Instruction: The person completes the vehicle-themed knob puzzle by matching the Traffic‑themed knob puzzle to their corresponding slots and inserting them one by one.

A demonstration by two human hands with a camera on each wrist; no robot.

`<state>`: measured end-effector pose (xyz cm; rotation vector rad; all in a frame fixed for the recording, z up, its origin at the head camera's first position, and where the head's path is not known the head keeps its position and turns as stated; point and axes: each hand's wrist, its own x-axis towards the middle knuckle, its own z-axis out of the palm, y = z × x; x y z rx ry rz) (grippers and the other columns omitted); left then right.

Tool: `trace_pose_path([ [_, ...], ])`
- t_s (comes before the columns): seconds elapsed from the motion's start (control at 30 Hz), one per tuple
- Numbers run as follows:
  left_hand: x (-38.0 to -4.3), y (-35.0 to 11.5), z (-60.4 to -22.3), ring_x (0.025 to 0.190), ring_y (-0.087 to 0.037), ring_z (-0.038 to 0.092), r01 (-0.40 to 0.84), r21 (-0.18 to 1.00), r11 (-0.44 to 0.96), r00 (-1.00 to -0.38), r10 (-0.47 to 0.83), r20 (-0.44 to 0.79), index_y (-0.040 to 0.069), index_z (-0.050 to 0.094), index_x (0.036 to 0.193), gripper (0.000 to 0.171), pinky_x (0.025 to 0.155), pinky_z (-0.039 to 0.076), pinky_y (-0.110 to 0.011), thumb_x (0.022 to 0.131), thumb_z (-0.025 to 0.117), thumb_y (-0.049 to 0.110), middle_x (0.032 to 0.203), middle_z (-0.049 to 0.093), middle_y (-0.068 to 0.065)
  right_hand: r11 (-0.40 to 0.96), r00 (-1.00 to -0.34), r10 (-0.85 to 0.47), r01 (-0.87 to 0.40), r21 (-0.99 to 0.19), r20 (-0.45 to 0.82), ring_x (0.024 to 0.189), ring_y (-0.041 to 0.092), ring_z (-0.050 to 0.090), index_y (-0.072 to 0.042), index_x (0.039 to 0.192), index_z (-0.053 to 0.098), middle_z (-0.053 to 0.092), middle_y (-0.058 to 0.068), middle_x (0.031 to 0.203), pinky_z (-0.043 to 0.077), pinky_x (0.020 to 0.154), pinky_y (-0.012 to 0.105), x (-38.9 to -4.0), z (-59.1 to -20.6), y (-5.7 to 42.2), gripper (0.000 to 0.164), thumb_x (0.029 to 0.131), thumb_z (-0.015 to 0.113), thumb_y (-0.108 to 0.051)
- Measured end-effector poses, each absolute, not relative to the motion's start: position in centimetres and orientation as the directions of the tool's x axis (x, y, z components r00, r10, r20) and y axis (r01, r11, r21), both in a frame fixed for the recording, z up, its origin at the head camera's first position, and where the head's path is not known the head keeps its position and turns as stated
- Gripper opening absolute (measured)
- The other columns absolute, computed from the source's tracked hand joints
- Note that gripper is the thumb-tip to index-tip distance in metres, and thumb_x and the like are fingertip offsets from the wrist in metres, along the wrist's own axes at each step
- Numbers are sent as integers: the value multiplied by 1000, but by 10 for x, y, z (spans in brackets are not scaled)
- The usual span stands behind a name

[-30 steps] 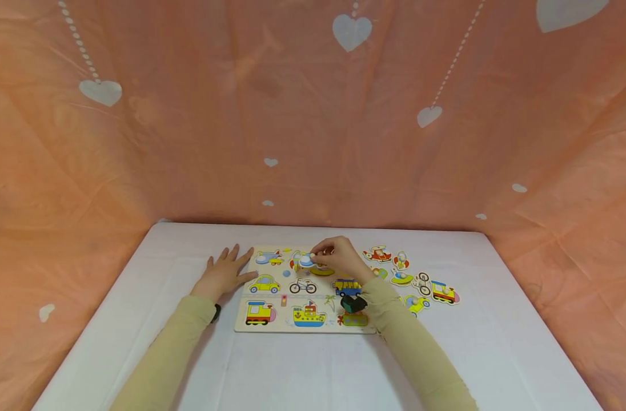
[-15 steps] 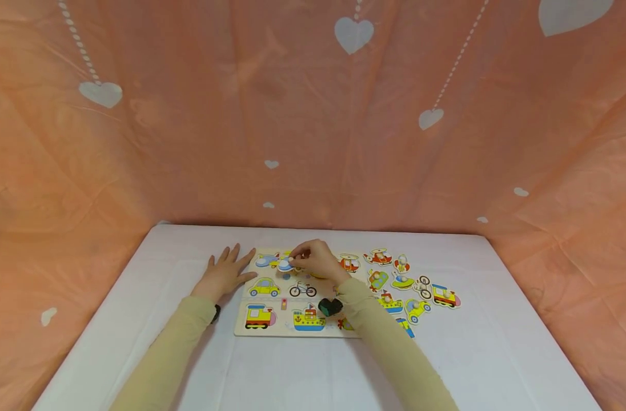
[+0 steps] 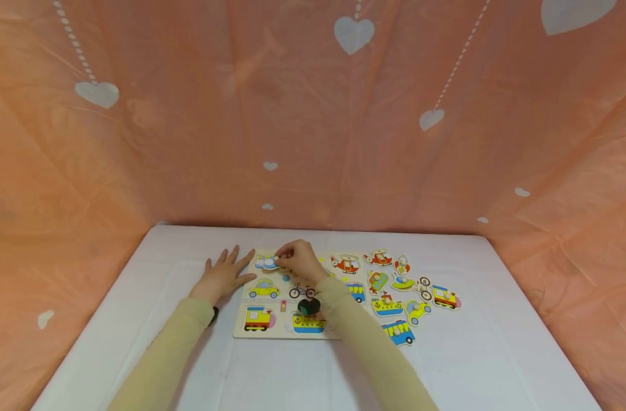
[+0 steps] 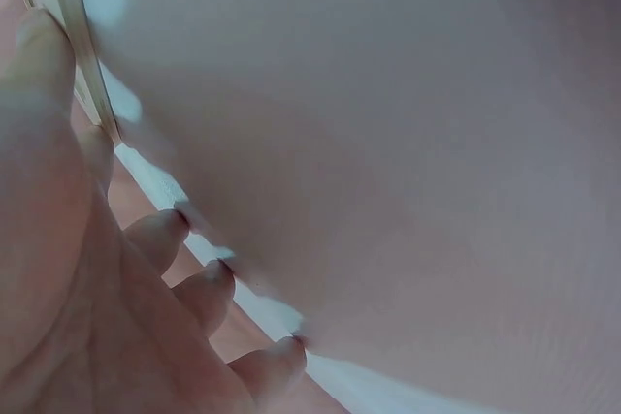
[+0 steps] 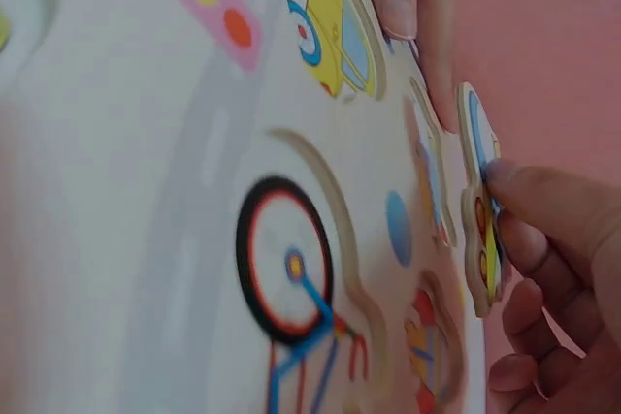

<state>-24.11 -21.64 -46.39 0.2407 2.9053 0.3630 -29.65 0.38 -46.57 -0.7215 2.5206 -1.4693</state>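
A wooden puzzle board (image 3: 280, 321) printed with vehicles lies on the white table. My right hand (image 3: 301, 261) pinches an airplane puzzle piece (image 3: 268, 263) between thumb and fingers. In the head view the piece overlaps the airplane picture at the board's upper left. The right wrist view shows the airplane piece (image 5: 480, 201) edge-on, raised off the board face. My left hand (image 3: 221, 278) rests by the board's left edge, fingers spread, thumb and index tips at the edge. The rocket recess is partly hidden by the right hand.
Several loose knobbed pieces lie right of the board, among them a helicopter (image 3: 378, 258), a ship (image 3: 386, 306), a bus (image 3: 398, 333), a car (image 3: 417, 312) and a train (image 3: 445, 297). A pink curtain (image 3: 303, 142) with hearts hangs behind the table.
My right hand has moved left with the airplane piece, from the rocket picture to the airplane picture, uncovering the helicopter and bus pictures. My left hand has stayed nearly still.
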Motion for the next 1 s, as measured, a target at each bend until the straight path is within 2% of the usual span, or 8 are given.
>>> trace_pose_path([
  [0.23,-240,-217,-464,138,-51,10,126,263,957,-966,179,-186,18,27,152,72,102,6,-73,94,50,54,155,14,-26,405,-892,-439,-304,-863,108,60,11,55,-6,92,75,62,-1,72,47,54,22,-293,-470,-10,9,85,74,-12],
  [0.67,-241,-219,-461,138,-52,11,142,250,958,-966,189,-179,18,27,152,71,102,8,-74,95,50,52,154,14,-27,439,-912,-385,-312,-843,138,58,8,54,-6,88,75,62,-2,69,46,52,20,-295,-475,-24,8,84,75,-12],
  [1.0,-241,-216,-460,138,-52,12,142,255,956,-966,191,-176,18,28,152,71,102,8,-74,94,51,52,154,15,-27,475,-926,-362,-280,-834,104,61,7,55,-8,88,75,62,-4,70,46,54,20,-299,-480,-26,8,84,75,-15],
])
